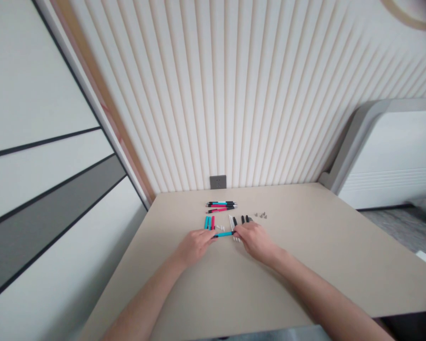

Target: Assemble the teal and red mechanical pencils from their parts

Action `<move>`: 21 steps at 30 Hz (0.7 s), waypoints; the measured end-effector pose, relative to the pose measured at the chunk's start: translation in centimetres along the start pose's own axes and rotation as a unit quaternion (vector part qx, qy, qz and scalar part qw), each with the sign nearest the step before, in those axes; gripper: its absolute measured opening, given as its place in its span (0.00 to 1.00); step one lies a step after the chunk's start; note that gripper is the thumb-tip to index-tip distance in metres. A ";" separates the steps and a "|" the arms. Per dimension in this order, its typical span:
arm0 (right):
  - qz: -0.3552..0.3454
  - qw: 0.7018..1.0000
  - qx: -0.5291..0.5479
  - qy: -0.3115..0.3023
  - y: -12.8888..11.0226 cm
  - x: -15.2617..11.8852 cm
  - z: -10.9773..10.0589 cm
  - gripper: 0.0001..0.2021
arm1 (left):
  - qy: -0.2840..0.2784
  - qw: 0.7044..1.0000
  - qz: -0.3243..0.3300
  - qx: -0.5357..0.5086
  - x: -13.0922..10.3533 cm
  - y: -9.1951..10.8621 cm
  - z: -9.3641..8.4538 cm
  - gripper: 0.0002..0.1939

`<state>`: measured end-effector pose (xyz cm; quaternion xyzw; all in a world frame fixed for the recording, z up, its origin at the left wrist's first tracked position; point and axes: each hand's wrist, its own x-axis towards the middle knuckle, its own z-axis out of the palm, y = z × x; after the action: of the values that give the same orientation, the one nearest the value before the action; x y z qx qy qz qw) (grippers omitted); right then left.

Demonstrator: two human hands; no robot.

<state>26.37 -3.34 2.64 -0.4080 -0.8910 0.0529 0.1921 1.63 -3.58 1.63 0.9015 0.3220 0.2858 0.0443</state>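
Observation:
A blue pen [224, 234] with dark ends lies level between my hands, just above or on the table. My left hand [196, 244] is closed on its left end, and my right hand [255, 239] grips the dark right end. Beyond my left hand are blue pen barrels [208, 221] and a red barrel [213, 221], side by side. Small white pieces [221, 228] lie near them. Thin white refills [230, 221] and black pen parts [244, 219] sit just past my right hand, which partly hides them.
Several whole pens [222, 204] in blue, red and black lie in a stack farther back on the beige table [305, 227]. Small grey clips [261, 215] are scattered to the right. A dark wall socket [217, 182] sits low on the ribbed wall behind.

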 end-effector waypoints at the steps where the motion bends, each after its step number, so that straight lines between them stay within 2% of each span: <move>1: -0.017 1.000 -0.020 0.016 0.1 0.0 -0.1 0.13 | -0.002 0.999 -0.025 -0.028 0.1 0.2 0.1 0.13; 5: -0.059 0.992 -0.074 0.080 0.2 -0.2 -0.6 0.15 | -0.026 0.983 -0.138 -0.115 0.5 0.8 0.0 0.16; 7: -0.063 0.990 -0.079 0.101 -0.1 -0.1 -0.7 0.13 | -0.036 0.976 -0.167 -0.138 0.7 0.8 -0.3 0.18; 11: -0.042 0.993 -0.035 0.100 -0.6 0.0 -0.7 0.14 | -0.040 0.977 -0.165 -0.126 0.5 -0.1 -0.7 0.15; 17: -0.007 0.996 0.076 0.038 0.5 0.0 0.7 0.10 | -0.074 0.979 -0.148 -0.123 -0.1 -0.9 -0.6 0.13; 21: 0.025 0.990 0.123 0.067 1.0 -0.1 0.9 0.05 | -0.074 0.976 -0.151 -0.140 0.0 -0.7 -0.8 0.13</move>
<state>26.75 -2.68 1.56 -0.4058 -0.8525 0.1393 0.2988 0.76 -3.10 2.09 0.8461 0.4067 0.2503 0.2367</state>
